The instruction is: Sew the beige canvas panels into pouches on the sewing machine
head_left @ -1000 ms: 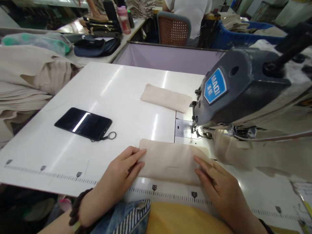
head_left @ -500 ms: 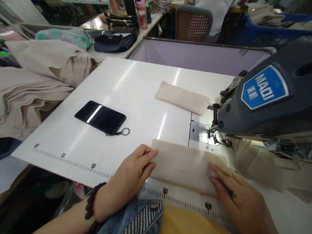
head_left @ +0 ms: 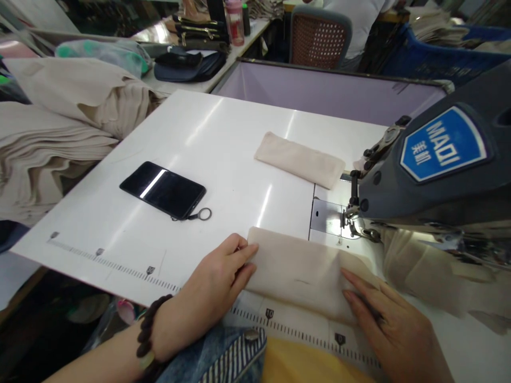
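A folded beige fabric piece [head_left: 295,271] lies flat on the white sewing table, near its front edge. My left hand [head_left: 223,282] pinches the piece's left end between thumb and fingers. At the other end my right hand [head_left: 383,314] grips the fabric, thumb below and fingertips on top. Just beyond the fabric sit the needle and presser foot [head_left: 348,217] of the sewing machine [head_left: 435,159]; the fabric is apart from them. A second folded beige piece [head_left: 299,159] rests farther back on the table.
A black phone [head_left: 163,190] with a ring strap lies on the table's left half. Stacked beige fabric [head_left: 51,154] borders the left side. More fabric [head_left: 431,266] lies under the machine arm. Behind the table are a lilac-walled bin [head_left: 319,90], a chair [head_left: 319,37] and a seated person.
The view has shifted slightly. Both hands keep their hold on the fabric piece, which stays in place on the table.
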### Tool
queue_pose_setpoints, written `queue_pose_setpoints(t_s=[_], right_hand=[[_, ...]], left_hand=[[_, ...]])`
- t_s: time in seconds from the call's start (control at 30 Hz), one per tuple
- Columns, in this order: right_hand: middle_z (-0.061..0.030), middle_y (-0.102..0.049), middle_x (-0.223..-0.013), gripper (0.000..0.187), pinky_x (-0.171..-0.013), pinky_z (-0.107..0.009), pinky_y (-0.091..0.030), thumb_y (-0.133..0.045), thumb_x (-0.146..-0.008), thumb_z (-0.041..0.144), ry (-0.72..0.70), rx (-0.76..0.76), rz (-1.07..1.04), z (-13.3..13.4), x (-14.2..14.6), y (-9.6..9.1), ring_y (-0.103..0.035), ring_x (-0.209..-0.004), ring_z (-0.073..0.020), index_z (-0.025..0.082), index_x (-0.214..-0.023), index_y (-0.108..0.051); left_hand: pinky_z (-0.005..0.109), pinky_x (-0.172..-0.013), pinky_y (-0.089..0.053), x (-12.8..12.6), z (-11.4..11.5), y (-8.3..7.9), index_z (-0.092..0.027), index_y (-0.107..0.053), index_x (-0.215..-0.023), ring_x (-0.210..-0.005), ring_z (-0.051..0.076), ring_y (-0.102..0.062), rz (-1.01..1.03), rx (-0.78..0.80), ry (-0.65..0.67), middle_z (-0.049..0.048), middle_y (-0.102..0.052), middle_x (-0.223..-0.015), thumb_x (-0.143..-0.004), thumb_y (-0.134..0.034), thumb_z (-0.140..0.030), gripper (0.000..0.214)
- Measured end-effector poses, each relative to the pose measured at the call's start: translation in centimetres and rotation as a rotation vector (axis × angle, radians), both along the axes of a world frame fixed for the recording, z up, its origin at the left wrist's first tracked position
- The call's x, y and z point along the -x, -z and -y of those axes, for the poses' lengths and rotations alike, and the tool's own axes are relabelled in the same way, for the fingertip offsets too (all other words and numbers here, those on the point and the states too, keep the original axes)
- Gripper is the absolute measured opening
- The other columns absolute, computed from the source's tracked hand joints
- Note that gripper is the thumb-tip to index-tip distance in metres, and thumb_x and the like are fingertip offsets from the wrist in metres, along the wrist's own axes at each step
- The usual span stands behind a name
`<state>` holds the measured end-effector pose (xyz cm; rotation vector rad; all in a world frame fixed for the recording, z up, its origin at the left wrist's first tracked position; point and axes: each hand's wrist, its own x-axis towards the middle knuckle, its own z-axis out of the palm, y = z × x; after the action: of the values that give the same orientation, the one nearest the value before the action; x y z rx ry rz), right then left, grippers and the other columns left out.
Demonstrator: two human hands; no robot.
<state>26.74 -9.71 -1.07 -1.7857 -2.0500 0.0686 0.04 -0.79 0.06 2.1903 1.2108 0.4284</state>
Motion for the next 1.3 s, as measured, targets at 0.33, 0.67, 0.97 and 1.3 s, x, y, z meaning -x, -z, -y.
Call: queue_pose_setpoints(t_s=[0.33,0.67,0.97,1.3], right_hand=[[-0.0079,-0.071,-0.09,0.025,-0.07,-0.029,-0.055,-0.049,-0.084,0.03,0.14,0.145,-0.214,-0.1,0.6,-0.7,-0.067,-0.082,-0.0203,0.016,-0.096,-0.067],[-0.0074,-0.069,-0.084,0.021,-0.064,-0.029,-0.052,-0.052,-0.083,0.028,0.192,0.213,-0.326,-0.2,0.8,-0.9,-0.064,-0.075,-0.0193,0.017,-0.095,-0.066],[-0.0082,-0.068,-0.085,0.021,-0.069,-0.03,-0.052,-0.052,-0.083,0.024,0.192,0.24,-0.375,-0.3,0.8,-1.2,-0.063,-0.079,-0.0196,0.015,-0.097,-0.065],[-0.0058,-0.066,-0.079,0.019,-0.064,-0.028,-0.048,-0.054,-0.081,0.02,0.254,0.301,-0.294,-0.4,0.6,-1.4,-0.062,-0.072,-0.0187,0.015,-0.096,-0.065]], left_hand=[[0.021,-0.067,-0.051,0.4,-0.4,0.6,-0.018,-0.063,-0.106,-0.071,0.013,-0.061,-0.05,-0.13,0.014,0.0031,-0.06,-0.088,-0.087,-0.047,-0.032,0.028],[0.023,-0.073,-0.05,1.2,-0.4,2.1,-0.026,-0.057,-0.112,-0.077,0.014,-0.06,-0.111,-0.145,0.018,-0.0004,-0.059,-0.094,-0.089,-0.046,-0.042,0.03],[0.029,-0.079,-0.046,1.8,-0.4,2.8,-0.03,-0.049,-0.119,-0.089,0.017,-0.057,-0.164,-0.122,0.048,-0.0001,-0.054,-0.102,-0.091,-0.044,-0.039,0.03],[0.028,-0.077,-0.047,1.9,-0.2,3.1,-0.026,-0.048,-0.12,-0.087,0.016,-0.057,-0.189,-0.184,0.055,0.0004,-0.053,-0.1,-0.092,-0.043,-0.036,0.031]])
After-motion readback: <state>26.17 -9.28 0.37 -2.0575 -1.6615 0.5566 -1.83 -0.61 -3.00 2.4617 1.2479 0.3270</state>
